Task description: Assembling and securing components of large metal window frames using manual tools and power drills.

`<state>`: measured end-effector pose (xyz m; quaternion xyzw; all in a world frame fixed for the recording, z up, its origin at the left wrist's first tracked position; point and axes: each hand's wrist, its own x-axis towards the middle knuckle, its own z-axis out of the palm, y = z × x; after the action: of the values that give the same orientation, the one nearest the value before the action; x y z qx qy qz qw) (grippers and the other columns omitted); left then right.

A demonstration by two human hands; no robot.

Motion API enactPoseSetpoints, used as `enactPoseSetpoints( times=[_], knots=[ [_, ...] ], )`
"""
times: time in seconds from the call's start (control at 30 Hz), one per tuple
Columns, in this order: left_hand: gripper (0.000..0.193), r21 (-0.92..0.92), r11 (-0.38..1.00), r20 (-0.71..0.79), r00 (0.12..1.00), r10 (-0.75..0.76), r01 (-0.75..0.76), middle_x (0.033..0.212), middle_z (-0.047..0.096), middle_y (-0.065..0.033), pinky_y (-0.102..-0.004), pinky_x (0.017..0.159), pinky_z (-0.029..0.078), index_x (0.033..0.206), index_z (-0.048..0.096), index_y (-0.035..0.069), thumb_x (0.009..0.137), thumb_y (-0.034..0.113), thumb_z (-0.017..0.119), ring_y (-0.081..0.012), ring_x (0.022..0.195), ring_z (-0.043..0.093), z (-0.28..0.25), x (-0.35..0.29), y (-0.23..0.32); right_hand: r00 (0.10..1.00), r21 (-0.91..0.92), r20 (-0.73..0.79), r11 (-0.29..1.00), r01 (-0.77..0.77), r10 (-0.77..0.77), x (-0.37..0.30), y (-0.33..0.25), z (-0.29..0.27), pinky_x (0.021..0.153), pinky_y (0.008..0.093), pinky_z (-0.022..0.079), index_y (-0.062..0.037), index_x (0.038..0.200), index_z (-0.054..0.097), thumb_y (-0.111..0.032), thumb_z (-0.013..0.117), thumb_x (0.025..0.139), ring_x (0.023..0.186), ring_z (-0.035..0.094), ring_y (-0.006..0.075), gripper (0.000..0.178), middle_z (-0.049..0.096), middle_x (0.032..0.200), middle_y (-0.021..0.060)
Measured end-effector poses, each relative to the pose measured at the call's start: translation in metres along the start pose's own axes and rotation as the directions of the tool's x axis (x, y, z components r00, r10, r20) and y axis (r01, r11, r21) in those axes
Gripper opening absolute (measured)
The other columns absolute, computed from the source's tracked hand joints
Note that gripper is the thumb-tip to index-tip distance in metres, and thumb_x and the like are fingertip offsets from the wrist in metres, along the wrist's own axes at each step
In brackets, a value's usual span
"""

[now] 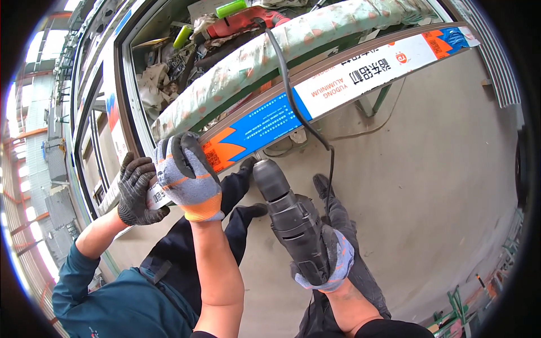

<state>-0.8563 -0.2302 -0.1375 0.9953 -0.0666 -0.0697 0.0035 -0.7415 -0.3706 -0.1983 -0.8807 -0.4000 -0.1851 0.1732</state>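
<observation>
In a grey glove with an orange cuff, my left hand (189, 177) grips the near edge of a brown aluminium window frame (265, 96) at its left end, fingers bent over it. Printed protective film in white, blue and orange covers this frame member. My right hand (338, 259), gloved too, is wrapped round the handle of a black power drill (287, 217). The drill points away from me, its chuck close to the frame's near edge. A short bit reaches that edge; whether it has entered the metal I cannot tell. The black power cord (287, 84) crosses over the frame.
At left stands a co-worker (129, 298) in a teal shirt, whose dark-gloved hand (135, 188) holds the frame beside mine. A padded green support (242, 73) lies behind the member. Beyond sit a red power tool (242, 22) and scraps. Metal profiles (490, 62) lean at far right.
</observation>
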Motion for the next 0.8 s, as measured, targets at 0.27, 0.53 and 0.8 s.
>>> enactPoseSetpoints(
  times=[0.27,0.53,0.8],
  knots=[
    [0.069,-0.024,1.0,0.013,1.0,-0.02,0.02,0.106,0.06,-0.0184,-0.0601,0.108,0.028,0.108,0.058,0.002,0.06,0.051,0.071,-0.0402,0.109,0.056,0.002,-0.005,-0.004,0.992,0.399,-0.016,0.91,-0.109,0.126,-0.048,0.062,-0.027,0.082,0.0348,0.046,-0.0052,0.09,0.061,-0.019,0.06,0.075,0.083,0.058,0.0248,0.02,0.059,0.086,0.0092],
    [0.069,-0.02,1.0,0.029,0.999,-0.021,0.022,0.105,0.06,-0.018,-0.06,0.108,0.028,0.107,0.058,0.002,0.061,0.052,0.071,-0.0397,0.11,0.056,-0.001,-0.001,-0.002,0.961,0.821,0.017,0.546,-0.17,0.275,-0.145,0.168,-0.089,0.057,0.0368,0.05,0.0014,0.097,0.062,-0.013,0.073,0.066,0.061,0.059,0.0293,0.036,0.063,0.078,0.0114],
    [0.067,-0.044,0.998,0.017,0.999,-0.039,0.039,0.103,0.06,-0.0178,-0.0601,0.107,0.029,0.106,0.058,0.002,0.062,0.051,0.07,-0.0399,0.107,0.057,0.002,-0.002,0.002,0.958,0.856,0.074,0.475,-0.204,0.278,-0.153,0.171,-0.087,0.054,0.0376,0.05,0.0028,0.1,0.061,-0.014,0.076,0.064,0.059,0.06,0.0306,0.042,0.064,0.079,0.0124]
  ],
)
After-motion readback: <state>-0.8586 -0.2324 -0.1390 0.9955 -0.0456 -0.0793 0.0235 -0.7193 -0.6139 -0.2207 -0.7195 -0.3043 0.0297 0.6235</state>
